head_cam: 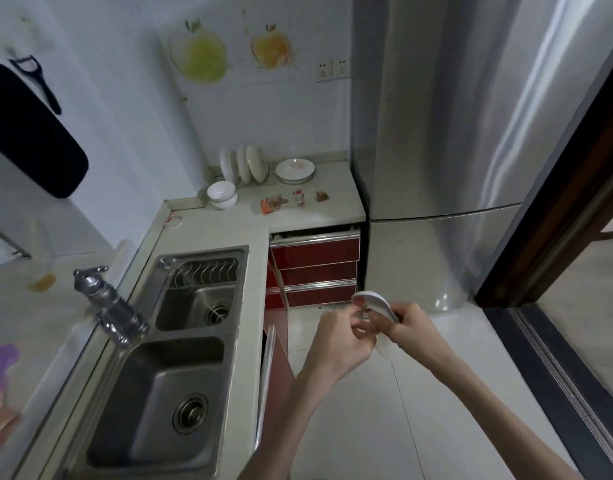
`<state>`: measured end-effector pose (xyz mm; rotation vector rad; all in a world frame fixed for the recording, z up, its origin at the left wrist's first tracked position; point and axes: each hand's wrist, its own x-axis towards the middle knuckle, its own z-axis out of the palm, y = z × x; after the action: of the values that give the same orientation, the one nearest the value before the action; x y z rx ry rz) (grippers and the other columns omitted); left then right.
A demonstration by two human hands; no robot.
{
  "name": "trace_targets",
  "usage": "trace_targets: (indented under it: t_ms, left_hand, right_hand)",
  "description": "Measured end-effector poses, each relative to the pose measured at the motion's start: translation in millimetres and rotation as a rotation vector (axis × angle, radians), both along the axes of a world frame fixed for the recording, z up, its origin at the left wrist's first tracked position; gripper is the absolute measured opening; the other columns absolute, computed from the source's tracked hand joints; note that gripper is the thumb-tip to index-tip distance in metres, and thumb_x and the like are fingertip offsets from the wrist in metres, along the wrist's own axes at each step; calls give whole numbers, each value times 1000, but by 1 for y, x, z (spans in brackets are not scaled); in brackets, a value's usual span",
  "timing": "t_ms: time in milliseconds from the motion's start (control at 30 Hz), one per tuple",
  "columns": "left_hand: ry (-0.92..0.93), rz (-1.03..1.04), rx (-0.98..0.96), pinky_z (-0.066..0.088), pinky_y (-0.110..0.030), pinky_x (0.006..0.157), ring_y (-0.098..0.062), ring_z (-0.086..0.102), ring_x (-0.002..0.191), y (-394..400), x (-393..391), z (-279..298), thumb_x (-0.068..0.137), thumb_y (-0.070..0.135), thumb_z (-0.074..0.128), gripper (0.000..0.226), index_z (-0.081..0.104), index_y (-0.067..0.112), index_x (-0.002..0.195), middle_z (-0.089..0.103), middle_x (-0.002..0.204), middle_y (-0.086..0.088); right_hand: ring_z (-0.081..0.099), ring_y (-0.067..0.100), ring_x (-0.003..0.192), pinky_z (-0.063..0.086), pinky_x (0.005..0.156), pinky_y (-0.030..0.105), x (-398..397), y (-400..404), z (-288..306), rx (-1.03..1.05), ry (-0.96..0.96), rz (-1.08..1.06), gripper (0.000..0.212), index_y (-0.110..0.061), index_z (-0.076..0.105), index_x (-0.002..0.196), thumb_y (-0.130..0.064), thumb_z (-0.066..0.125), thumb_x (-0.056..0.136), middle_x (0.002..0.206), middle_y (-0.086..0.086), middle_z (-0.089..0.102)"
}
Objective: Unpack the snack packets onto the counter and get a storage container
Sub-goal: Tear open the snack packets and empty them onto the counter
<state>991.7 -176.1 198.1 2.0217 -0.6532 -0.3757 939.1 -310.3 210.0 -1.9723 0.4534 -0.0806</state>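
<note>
Holding a thin white bag (pixel 376 301) near the fridge (pixel 436 133), both hands pinch it; left hand (pixel 339 341), right hand (pixel 410 325); it looks soft, light; grip the edges.

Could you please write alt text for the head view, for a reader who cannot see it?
A person's left hand and right hand together hold a white packet above the floor, beside a double sink. Snack packets lie on the far counter near a plate and stacked bowls, left of a steel fridge.

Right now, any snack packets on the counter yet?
Yes, snack packets lie on the counter between the bowls and the fridge.
</note>
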Motion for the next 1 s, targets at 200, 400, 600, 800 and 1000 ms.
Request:
trace_targets:
  t_ms: [200,400,600,800,1000]
  left_hand:
    - [76,4,-100,51,-13,50,0,68,60,3,64,-3,88,17,64,15,77,19,96,70,65,20]
    - [349,18,-168,59,-31,51,-14,72,68,-10,119,-10,93,16,61,17,77,12,97,76,80,-1]
    - [543,79,-248,56,-29,55,-20,73,82,-38,180,-13,91,16,60,18,78,13,91,76,86,-6]
    - [465,82,-235,55,-29,57,-23,73,75,-91,259,6,91,12,61,17,75,17,100,75,81,-7]
    - [243,152,-183,55,-29,48,-23,72,68,-140,325,11,90,13,64,15,76,16,98,75,77,-2]
  right_hand:
    - [36,3,39,25,41,14,58,4,1,-21,-34,-35,30,-24,66,58,-30,64,87,41,-13,51]
    - [39,1,42,29,44,13,106,-13,-8,-40,-9,-32,28,-15,67,59,-17,60,86,46,-12,55]
    - [38,9,46,28,47,22,171,-51,-17,148,-9,-11,29,-12,65,58,-18,61,86,45,-6,48]
    - [35,14,51,26,51,28,259,-101,-7,134,-85,47,34,-2,58,58,-22,62,86,52,2,42]
    - [30,10,47,24,46,25,335,-155,-4,48,-126,97,36,-18,49,47,-19,60,82,47,-5,39]
